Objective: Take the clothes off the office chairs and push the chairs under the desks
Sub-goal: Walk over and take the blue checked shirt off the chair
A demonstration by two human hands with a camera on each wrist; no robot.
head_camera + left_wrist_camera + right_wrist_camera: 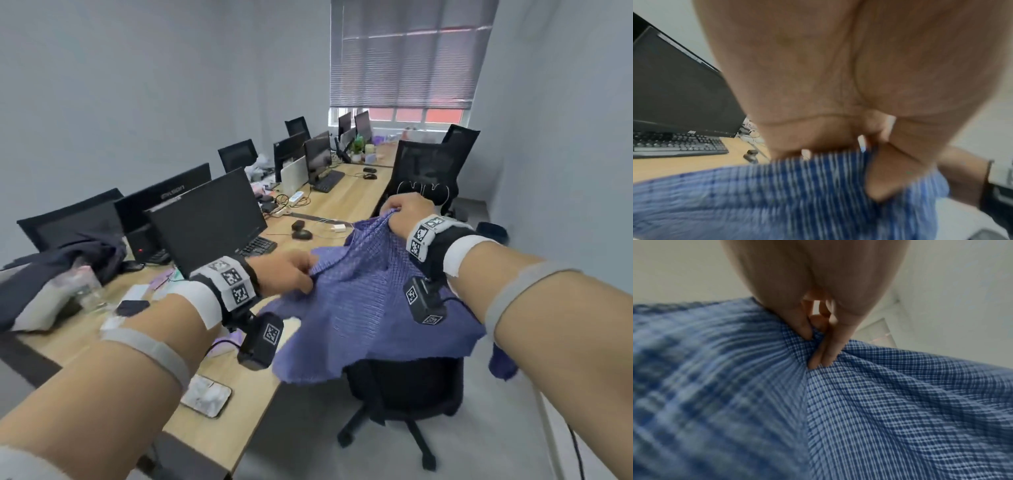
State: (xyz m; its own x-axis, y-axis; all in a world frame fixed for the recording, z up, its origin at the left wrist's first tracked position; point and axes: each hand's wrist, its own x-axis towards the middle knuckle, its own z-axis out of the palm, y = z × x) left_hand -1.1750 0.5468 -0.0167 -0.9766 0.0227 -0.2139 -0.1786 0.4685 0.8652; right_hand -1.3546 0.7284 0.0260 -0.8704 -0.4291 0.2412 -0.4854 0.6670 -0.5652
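A blue checked shirt [359,308] hangs spread in the air above a black office chair [404,390] that stands out from the wooden desk [346,202]. My left hand [287,274] pinches the shirt's left edge, and in the left wrist view the thumb and fingers [890,170] clamp the cloth [777,203]. My right hand [407,212] grips the shirt higher up, bunching the fabric [879,402] between thumb and fingers [824,350]. The shirt hides the chair's backrest. A second black chair [428,174] stands farther along the aisle, away from the desk.
Monitors [205,222], keyboards [257,245], mice and cables line the desk. Dark clothing [61,263] lies heaped at the left on the desk end. A phone [205,395] lies near the front edge. Grey floor [479,438] stretches to the right of the chairs.
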